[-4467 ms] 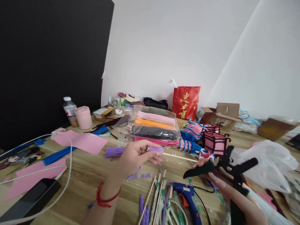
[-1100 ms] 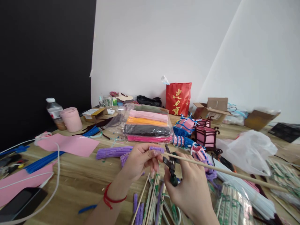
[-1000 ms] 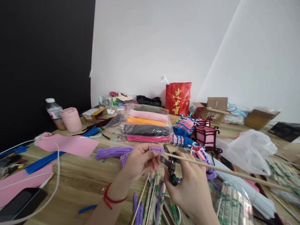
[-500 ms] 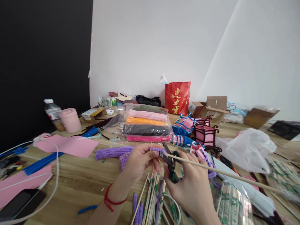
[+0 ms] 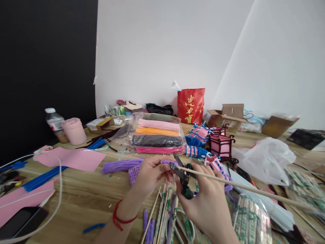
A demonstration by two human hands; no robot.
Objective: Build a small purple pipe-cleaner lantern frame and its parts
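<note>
In my left hand (image 5: 148, 176), thumb and fingers pinch a coil of purple pipe cleaner (image 5: 166, 162) wound around the near end of a thin wooden stick (image 5: 243, 188). The stick passes over my right hand (image 5: 208, 200) and slants away to the right. That hand is closed around pliers (image 5: 186, 179) with dark green handles. Their dark jaws stand apart at the end of the coil. Below my hands lie wrapped chopsticks (image 5: 165, 211) and short purple coils (image 5: 149, 230). A bundle of purple pipe cleaners (image 5: 119, 165) rests left of my left hand.
Bagged pipe cleaners (image 5: 158, 135) lie behind my hands. To their right are pink and brown lanterns (image 5: 220, 146), with a red bag (image 5: 191, 105) behind. A white plastic bag (image 5: 264, 159) sits at right. Pink sheets (image 5: 71, 158), a phone (image 5: 21, 222) and a cable (image 5: 60, 189) occupy the left.
The whole view has shifted slightly left. My hands keep the same hold on the coil and the pliers, with no clear movement between them.
</note>
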